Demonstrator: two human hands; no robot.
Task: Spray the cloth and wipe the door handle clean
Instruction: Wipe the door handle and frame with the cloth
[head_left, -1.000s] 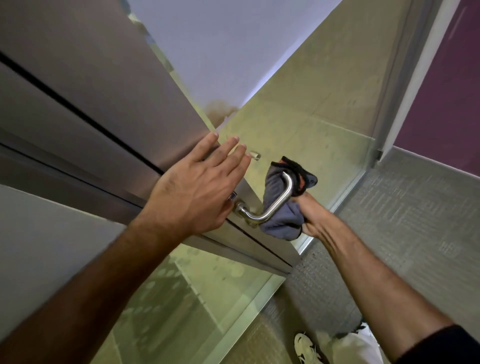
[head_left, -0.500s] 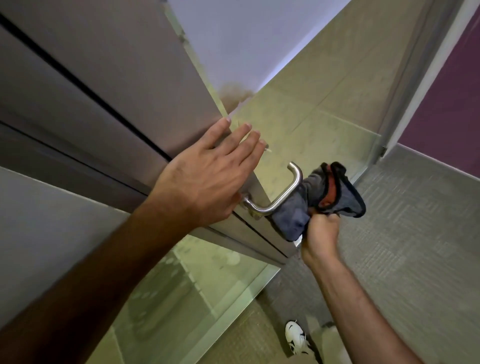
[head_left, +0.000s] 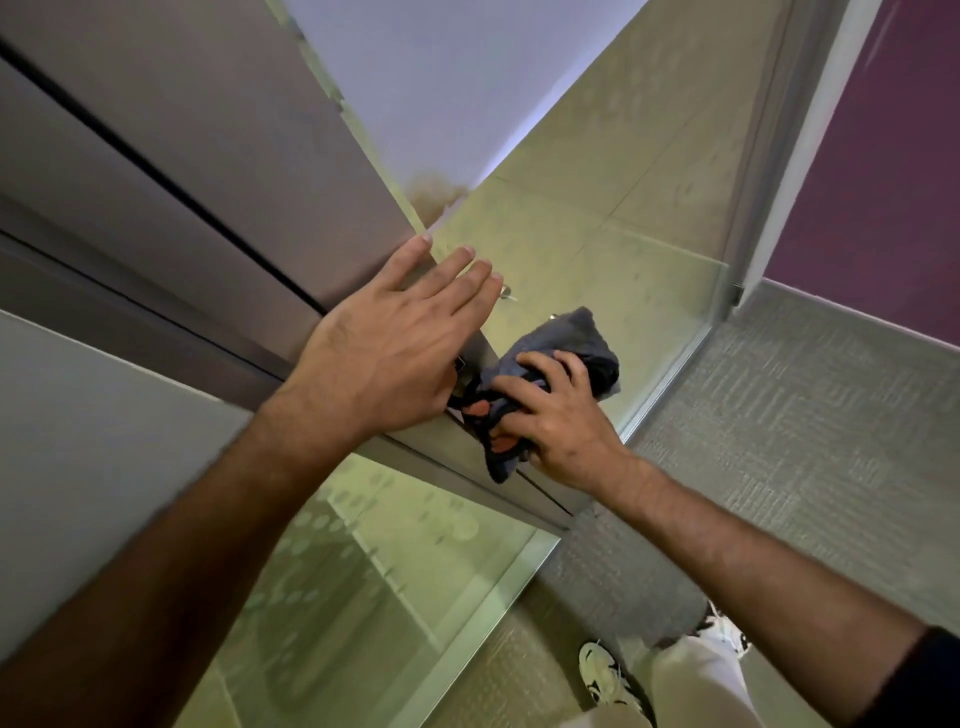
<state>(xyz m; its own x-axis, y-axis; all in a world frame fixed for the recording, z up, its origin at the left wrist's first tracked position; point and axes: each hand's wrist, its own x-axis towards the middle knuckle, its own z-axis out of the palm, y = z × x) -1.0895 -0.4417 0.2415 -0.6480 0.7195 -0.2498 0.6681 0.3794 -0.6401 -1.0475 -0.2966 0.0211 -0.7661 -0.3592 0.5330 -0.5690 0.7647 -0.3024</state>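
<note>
A grey cloth (head_left: 571, 338) with orange and black patches is bunched over the door handle, which is hidden beneath it. My right hand (head_left: 556, 415) grips the cloth from above, fingers curled around it. My left hand (head_left: 395, 348) lies flat with fingers spread on the metal band of the door (head_left: 249, 171), just left of the cloth and touching it at the thumb side. No spray bottle is in view.
The door has glass panels (head_left: 374, 582) above and below the metal band. Grey carpet (head_left: 779, 467) lies to the right, with a purple wall (head_left: 883, 182) beyond. My shoe (head_left: 602, 675) and light trouser leg show at the bottom.
My right hand has moved from beside the handle to on top of it, covering the handle with the cloth. My left hand has stayed flat on the door.
</note>
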